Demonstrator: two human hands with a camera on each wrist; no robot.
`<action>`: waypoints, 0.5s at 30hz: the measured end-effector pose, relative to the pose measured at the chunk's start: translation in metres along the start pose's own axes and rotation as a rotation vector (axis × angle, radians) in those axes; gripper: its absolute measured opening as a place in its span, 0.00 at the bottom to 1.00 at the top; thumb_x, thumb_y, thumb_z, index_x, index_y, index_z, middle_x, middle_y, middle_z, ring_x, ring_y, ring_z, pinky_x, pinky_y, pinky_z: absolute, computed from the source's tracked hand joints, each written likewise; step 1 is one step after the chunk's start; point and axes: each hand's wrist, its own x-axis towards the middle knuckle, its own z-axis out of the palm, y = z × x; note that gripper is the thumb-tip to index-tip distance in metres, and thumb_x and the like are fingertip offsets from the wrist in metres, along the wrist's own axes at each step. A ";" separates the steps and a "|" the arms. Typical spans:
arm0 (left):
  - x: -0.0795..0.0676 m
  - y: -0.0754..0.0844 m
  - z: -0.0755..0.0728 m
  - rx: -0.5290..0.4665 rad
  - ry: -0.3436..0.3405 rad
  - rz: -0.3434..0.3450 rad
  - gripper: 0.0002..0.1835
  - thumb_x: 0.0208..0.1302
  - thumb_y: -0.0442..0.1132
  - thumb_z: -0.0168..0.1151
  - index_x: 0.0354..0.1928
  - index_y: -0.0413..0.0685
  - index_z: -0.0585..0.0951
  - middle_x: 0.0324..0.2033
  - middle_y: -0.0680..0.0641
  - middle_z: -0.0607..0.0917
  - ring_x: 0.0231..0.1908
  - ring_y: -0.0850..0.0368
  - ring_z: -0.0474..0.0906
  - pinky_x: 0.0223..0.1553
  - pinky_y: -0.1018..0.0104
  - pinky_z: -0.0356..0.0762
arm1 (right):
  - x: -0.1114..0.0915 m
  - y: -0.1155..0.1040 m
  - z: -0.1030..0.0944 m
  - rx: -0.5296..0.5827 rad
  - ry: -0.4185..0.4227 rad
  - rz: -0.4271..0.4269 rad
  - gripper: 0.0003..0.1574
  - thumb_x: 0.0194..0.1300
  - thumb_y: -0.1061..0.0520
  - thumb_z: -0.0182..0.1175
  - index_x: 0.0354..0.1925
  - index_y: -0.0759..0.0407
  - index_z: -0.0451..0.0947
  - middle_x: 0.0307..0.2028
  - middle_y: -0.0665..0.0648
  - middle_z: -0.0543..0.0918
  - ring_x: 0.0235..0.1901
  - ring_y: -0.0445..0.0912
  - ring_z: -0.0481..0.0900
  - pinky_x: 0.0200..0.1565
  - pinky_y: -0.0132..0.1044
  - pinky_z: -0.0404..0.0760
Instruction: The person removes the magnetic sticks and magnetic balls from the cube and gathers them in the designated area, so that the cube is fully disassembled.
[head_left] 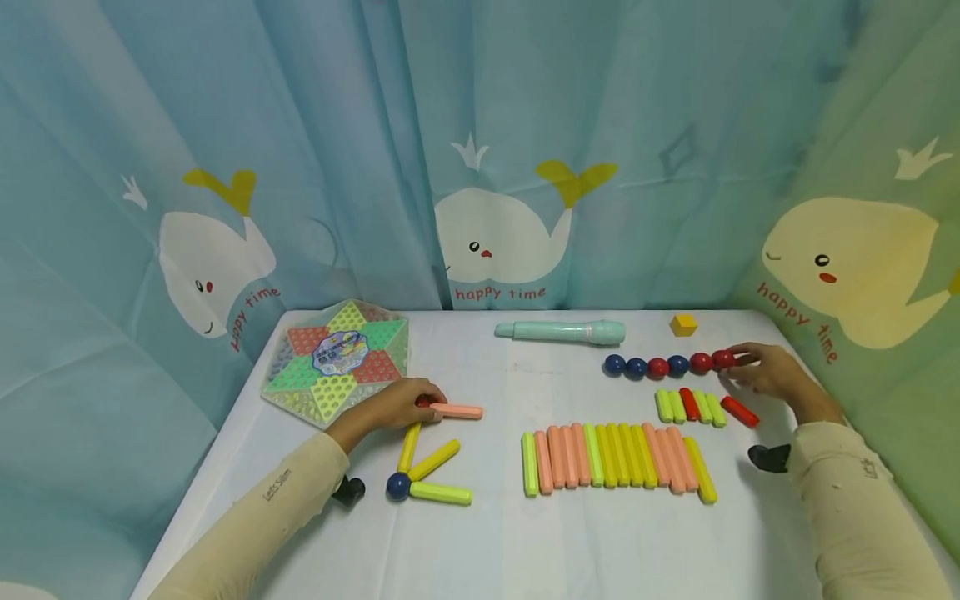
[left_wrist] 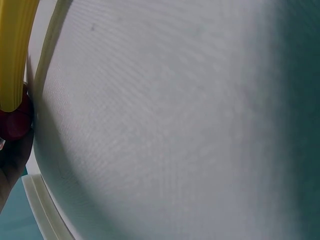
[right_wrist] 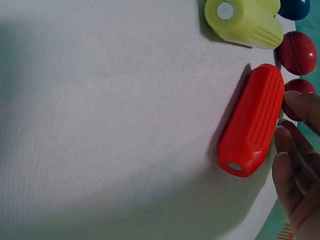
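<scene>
My left hand (head_left: pixel 405 402) pinches a red ball (left_wrist: pixel 17 120), mostly hidden by the fingers in the head view. A pink rod (head_left: pixel 461 411) points right from it. A yellow rod (head_left: pixel 409 447) runs from beside it down to a dark blue ball (head_left: pixel 398 487), where another yellow rod (head_left: pixel 437 459) and a lime rod (head_left: pixel 441 494) fan out. At the right, the fingers of my right hand (head_left: pixel 768 372) are around the last red ball (head_left: pixel 723 359) of a row of blue and red balls. Below that hand lies a short red rod (right_wrist: pixel 252 120).
Pink, yellow and lime rods (head_left: pixel 615 455) lie side by side at mid-table. Short lime rods (head_left: pixel 664 406) stand beside a red one behind them. Farther back are a teal pen-like tube (head_left: pixel 558 332), a yellow cube (head_left: pixel 683 325) and a star-patterned board (head_left: pixel 337 358) at left.
</scene>
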 end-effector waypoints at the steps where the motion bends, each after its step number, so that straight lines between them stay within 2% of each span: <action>1: 0.000 0.000 0.000 -0.004 -0.001 0.000 0.12 0.70 0.41 0.65 0.51 0.48 0.85 0.45 0.50 0.85 0.42 0.60 0.75 0.47 0.63 0.75 | 0.001 0.000 0.000 0.003 -0.001 0.000 0.41 0.69 0.52 0.62 0.68 0.76 0.60 0.59 0.83 0.68 0.41 0.52 0.83 0.42 0.45 0.86; 9: 0.001 -0.002 0.000 -0.014 -0.007 0.000 0.11 0.70 0.41 0.64 0.51 0.49 0.85 0.44 0.52 0.84 0.41 0.60 0.75 0.46 0.64 0.75 | 0.004 0.003 0.002 0.010 -0.007 0.003 0.42 0.68 0.52 0.63 0.68 0.74 0.59 0.59 0.83 0.68 0.41 0.52 0.83 0.41 0.45 0.86; 15: 0.002 -0.003 0.001 -0.001 -0.008 0.002 0.11 0.70 0.41 0.64 0.51 0.48 0.85 0.45 0.51 0.84 0.42 0.61 0.75 0.46 0.64 0.75 | -0.001 0.003 0.000 -0.003 -0.015 -0.004 0.45 0.68 0.52 0.63 0.68 0.78 0.55 0.58 0.85 0.68 0.40 0.53 0.84 0.42 0.47 0.86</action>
